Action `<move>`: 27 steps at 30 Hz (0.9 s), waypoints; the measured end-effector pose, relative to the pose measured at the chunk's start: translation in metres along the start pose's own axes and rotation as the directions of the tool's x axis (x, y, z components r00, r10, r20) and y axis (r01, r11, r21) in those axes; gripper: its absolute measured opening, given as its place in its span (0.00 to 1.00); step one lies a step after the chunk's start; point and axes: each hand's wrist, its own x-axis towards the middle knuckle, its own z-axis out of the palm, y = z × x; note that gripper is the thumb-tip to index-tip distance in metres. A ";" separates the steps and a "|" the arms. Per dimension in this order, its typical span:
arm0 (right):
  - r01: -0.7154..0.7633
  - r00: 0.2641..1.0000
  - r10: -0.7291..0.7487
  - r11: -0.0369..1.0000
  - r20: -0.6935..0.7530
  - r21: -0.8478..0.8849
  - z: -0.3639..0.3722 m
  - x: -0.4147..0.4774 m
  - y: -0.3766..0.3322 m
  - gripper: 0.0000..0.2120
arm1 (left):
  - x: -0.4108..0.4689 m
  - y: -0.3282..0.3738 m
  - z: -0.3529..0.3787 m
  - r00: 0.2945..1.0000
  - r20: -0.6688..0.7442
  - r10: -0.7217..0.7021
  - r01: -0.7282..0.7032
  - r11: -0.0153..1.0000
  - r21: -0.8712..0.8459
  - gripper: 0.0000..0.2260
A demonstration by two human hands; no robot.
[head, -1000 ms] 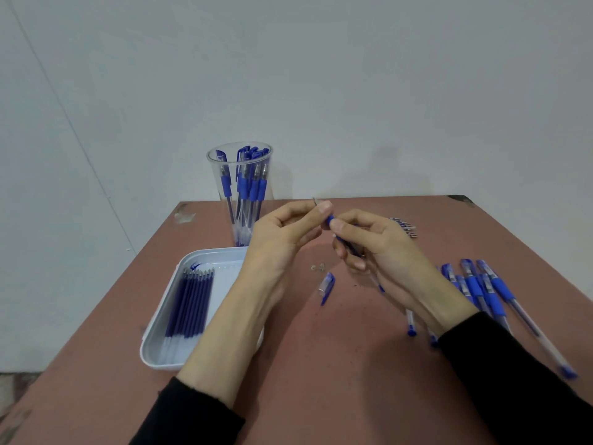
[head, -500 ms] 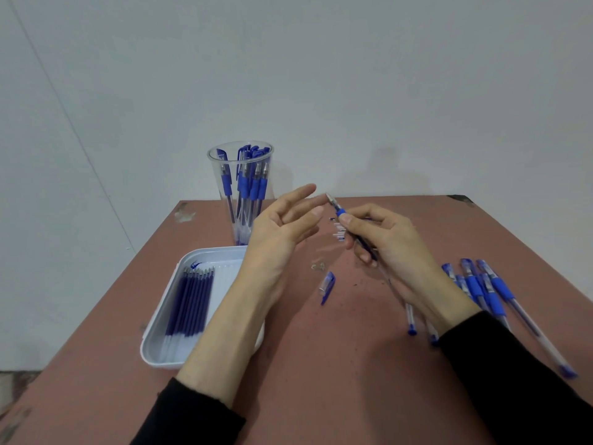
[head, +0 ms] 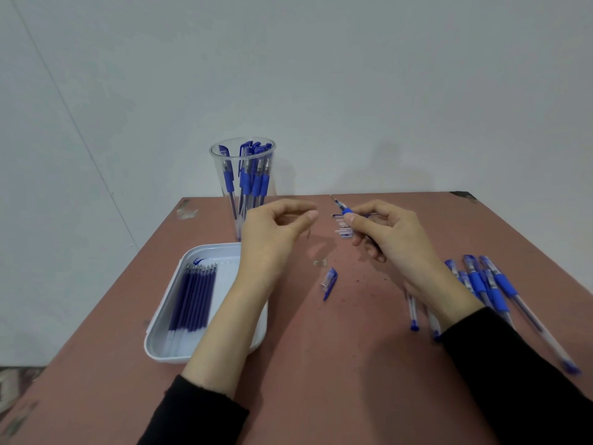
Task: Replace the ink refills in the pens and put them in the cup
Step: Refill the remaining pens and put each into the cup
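Observation:
My right hand (head: 390, 234) grips a blue-grip pen (head: 340, 206) with its metal tip pointing up and to the left. My left hand (head: 272, 234) hovers just left of that tip, its fingers loosely curled, and nothing shows between them. A clear cup (head: 221, 200) holding several blue pens stands at the table's back, behind my left hand. Left of my left forearm, a white tray (head: 167, 346) holds several dark blue refills (head: 194, 297). A loose blue cap (head: 330, 282) lies on the table between my hands.
Several capped blue pens (head: 487, 284) lie in a bunch at the right, beside my right wrist. Two clear barrels (head: 413, 313) poke out from under my right forearm. Small clear pieces (head: 343, 228) lie behind my right hand. The table's left edge drops to the floor.
My hands were together at the pen's tip, then parted. My left hand's fingers went from straight to loosely curled. The pen now points up and left in my right hand.

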 end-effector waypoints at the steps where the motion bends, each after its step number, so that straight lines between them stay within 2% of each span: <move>1: 0.003 1.000 -0.003 1.000 -0.008 -0.004 -0.001 0.000 0.000 0.02 | 0.000 -0.003 0.001 0.998 0.037 0.041 -0.046 0.988 0.149 0.04; 3: 0.010 1.000 -0.010 1.000 -0.011 -0.009 -0.001 0.000 0.000 0.02 | -0.001 -0.008 0.004 0.989 0.126 0.079 -0.123 0.911 0.393 0.03; 5: 0.011 1.000 -0.011 1.000 -0.012 -0.010 0.000 0.000 0.000 0.02 | -0.004 -0.013 0.006 0.975 0.210 0.068 -0.176 0.812 0.556 0.02; 10: -0.003 1.000 0.003 1.000 -0.003 -0.010 0.000 -0.001 -0.001 0.03 | -0.009 -0.019 0.007 0.951 0.309 -0.007 -0.208 0.725 0.656 0.04; 23: 0.004 1.000 -0.003 0.999 0.015 -0.053 0.001 -0.002 -0.001 0.02 | -0.008 -0.014 0.005 0.944 0.324 -0.056 -0.170 0.761 0.626 0.10; 25: 0.017 1.000 -0.015 0.997 0.026 -0.076 0.001 -0.002 -0.001 0.02 | -0.005 -0.012 0.005 0.964 0.259 -0.050 -0.100 0.839 0.535 0.10; 27: 0.031 0.998 -0.025 0.994 0.058 -0.106 0.001 -0.004 -0.001 0.02 | -0.003 -0.006 0.003 0.976 0.203 -0.073 0.008 0.953 0.303 0.09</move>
